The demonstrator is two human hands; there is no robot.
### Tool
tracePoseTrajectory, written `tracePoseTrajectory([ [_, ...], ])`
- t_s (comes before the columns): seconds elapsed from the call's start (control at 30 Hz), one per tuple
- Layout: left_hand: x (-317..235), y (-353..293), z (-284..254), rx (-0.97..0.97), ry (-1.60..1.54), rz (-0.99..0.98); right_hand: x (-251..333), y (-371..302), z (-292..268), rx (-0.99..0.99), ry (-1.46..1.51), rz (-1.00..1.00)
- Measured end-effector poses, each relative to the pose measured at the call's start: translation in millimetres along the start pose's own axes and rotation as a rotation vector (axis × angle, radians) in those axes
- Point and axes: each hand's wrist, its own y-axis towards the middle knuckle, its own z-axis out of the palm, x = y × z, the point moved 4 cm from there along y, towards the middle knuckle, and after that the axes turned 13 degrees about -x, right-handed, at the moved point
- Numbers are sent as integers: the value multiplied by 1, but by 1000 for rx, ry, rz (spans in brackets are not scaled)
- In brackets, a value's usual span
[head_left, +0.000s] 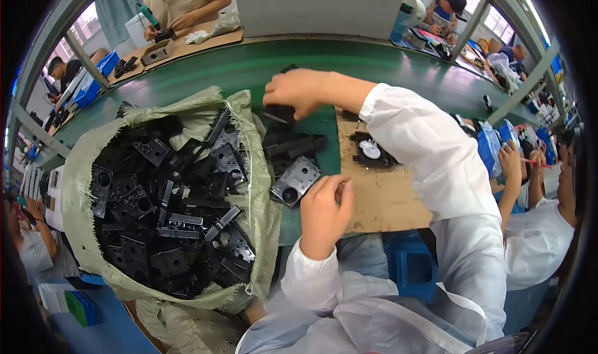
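Observation:
My left hand (325, 217) has its fingers curled at the lower right edge of a black plastic housing (297, 181) with a round hole. The housing is tilted, and its face catches the light; the fingertips are hidden. Farther off, my right hand (299, 92) reaches left over the bench, fingers bent down around a dark plastic part (280, 113) that they partly hide. Between the hands lie more black plastic parts (296, 146) in a loose pile. To the left, an open woven sack (81, 192) is filled with several similar black housings (149, 150).
Under my right arm, a cardboard sheet (386, 198) carries a black housing with a white round piece (370, 148). The bench top (261, 58) is green. A blue plastic stool (408, 264) stands below the edge. Other people work across the bench and at right.

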Motion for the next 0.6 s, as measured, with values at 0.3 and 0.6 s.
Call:
tracePoseTrajectory([
  [0.3,33,-9,103,-12,689,172,40,-151,-109,-372,599,714],
  [0.6,21,-3,49,-285,526,396,113,-281,-70,-808,1168,1188],
])
